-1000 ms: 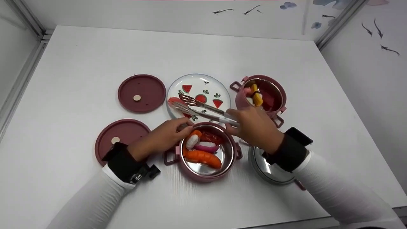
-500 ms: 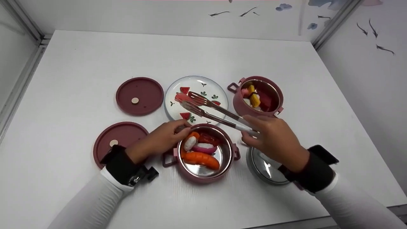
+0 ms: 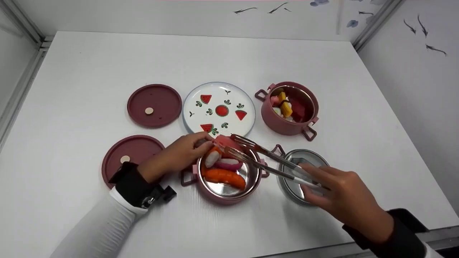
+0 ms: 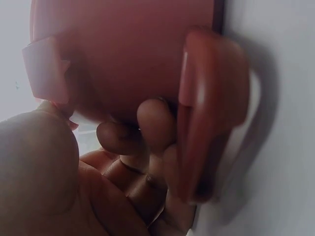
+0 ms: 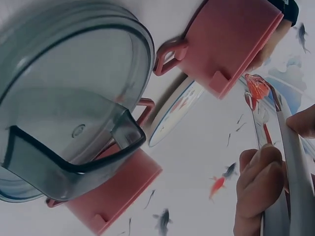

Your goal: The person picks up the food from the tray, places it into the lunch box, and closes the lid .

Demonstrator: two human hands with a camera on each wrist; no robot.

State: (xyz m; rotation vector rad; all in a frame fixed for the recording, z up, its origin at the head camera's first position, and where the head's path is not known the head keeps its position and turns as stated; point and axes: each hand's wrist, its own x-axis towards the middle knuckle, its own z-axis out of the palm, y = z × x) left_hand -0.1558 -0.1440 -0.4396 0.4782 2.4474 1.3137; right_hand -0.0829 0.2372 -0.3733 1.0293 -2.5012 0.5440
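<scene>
My right hand [image 3: 346,195] grips metal tongs [image 3: 278,168] by their pale handles. Between the tong tips is a translucent red food piece [image 3: 226,142], held over the far rim of the near pink pot [image 3: 224,201]. With fingers curled against its side below the rim, my left hand [image 3: 183,152] holds this pot; the left wrist view shows the fingertips on the pot wall [image 4: 133,54] beside a handle [image 4: 211,98]. Inside the pot lie an orange sausage-shaped piece [image 3: 226,178], a purple-and-white onion-like piece [image 3: 228,164] and a white-and-orange piece [image 3: 213,157].
Behind the near pot stands a watermelon-patterned plate [image 3: 215,89]. A second pink pot [image 3: 285,125], with toy food inside, is at back right. Two maroon lids [image 3: 163,111] lie on the left. A clear-topped lid [image 3: 292,193] sits under the tongs' handles.
The tongs lifted the red piece off the plate and carried it toward me, over the near pot. My right hand moved right and nearer. My left hand stayed on the pot.
</scene>
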